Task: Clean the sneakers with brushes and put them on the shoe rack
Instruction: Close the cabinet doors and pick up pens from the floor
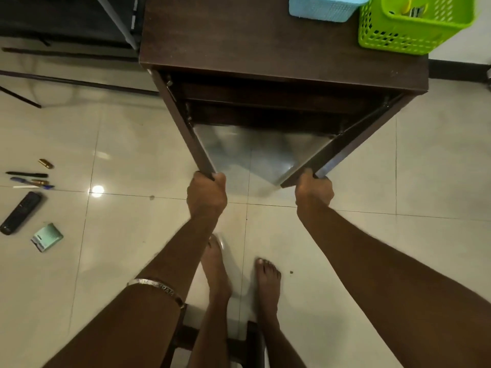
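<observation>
Both hands hold a dark wooden table: the left hand curls round the foot of its left side panel, the right hand round the foot of the right. On the table, far right, stand a blue basket and a green basket. Left on the tiled floor lie a remote and pens. Sneakers and brushes are out of sight.

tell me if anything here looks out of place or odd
Yes. A remote, pens and a small green box lie scattered on the floor tiles, left of the dark wooden table. The left hand and right hand each grip a table side panel.
</observation>
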